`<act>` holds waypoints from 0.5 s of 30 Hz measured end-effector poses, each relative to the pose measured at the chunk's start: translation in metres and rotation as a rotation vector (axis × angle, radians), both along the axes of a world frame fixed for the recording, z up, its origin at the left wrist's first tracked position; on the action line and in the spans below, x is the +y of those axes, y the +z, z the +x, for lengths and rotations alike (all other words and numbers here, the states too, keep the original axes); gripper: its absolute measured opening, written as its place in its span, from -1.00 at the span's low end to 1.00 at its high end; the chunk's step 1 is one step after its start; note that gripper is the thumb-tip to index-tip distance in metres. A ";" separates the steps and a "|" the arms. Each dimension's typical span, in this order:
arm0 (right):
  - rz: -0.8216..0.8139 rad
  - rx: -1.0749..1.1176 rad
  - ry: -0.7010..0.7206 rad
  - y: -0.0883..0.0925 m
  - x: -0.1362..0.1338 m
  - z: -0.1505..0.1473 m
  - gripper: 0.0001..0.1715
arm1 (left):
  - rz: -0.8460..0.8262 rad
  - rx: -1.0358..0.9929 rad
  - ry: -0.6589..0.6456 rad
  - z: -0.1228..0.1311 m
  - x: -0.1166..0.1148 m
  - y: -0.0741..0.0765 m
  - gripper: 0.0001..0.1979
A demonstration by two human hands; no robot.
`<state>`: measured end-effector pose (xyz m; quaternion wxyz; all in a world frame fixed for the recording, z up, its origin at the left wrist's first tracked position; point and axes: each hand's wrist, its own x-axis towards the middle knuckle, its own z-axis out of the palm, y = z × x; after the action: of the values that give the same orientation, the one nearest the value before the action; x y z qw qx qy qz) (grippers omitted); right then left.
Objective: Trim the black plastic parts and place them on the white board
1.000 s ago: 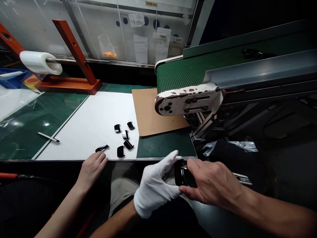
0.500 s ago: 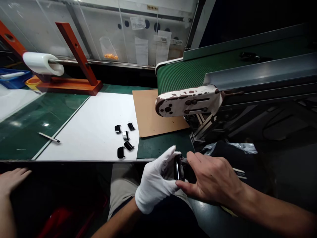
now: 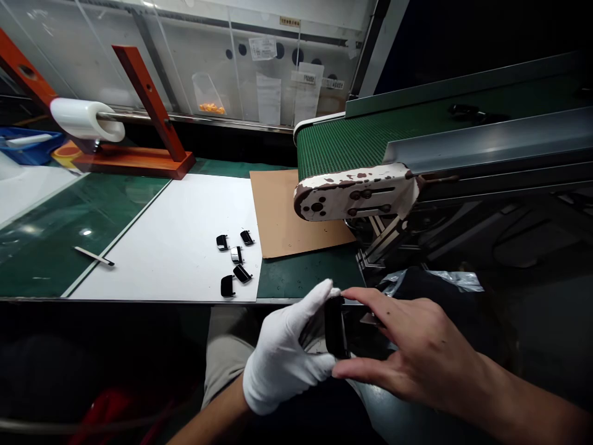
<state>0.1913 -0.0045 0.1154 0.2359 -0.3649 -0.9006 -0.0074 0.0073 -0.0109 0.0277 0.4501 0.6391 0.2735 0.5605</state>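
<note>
A glossy black plastic part [image 3: 336,329] is held upright between my two hands, above my lap at the table's front edge. My left hand [image 3: 288,346], in a white glove, grips it between thumb and fingers from the left. The bare right hand [image 3: 407,346] has its index finger at the part's top end and its thumb at the bottom end, a wide pinch. Several small black plastic parts with prongs, one of them a glossy piece [image 3: 227,286], lie on the white sheet [image 3: 176,228] to the left.
A green conveyor belt [image 3: 343,145] rises at the right, a dark item [image 3: 472,113] on it. Brown cardboard [image 3: 278,216] lies beneath its end. An orange stand [image 3: 134,162] carries a plastic film roll [image 3: 76,119]. A pen-like stick [image 3: 94,256] lies at the left.
The black part has turned so its dark broad face shows more. My right hand's index finger and thumb have spread to its ends. Another person's hand at the left has left the view.
</note>
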 end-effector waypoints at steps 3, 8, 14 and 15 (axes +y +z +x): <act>-0.022 0.032 0.004 0.001 -0.002 -0.001 -0.28 | 0.083 0.157 0.066 -0.007 0.000 0.003 -0.04; -0.055 0.027 -0.012 0.003 -0.001 -0.002 -0.30 | 0.191 0.296 0.087 -0.011 0.005 0.014 -0.03; 0.038 -0.068 -0.097 0.002 -0.002 -0.001 -0.19 | 0.131 0.278 0.031 -0.006 0.008 0.019 -0.04; 0.073 -0.101 -0.116 0.002 -0.002 -0.001 -0.16 | 0.104 0.265 0.028 -0.005 0.008 0.020 -0.03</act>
<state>0.1900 -0.0070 0.1173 0.2027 -0.4068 -0.8878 -0.0723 0.0021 -0.0032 0.0473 0.3684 0.7260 0.3101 0.4910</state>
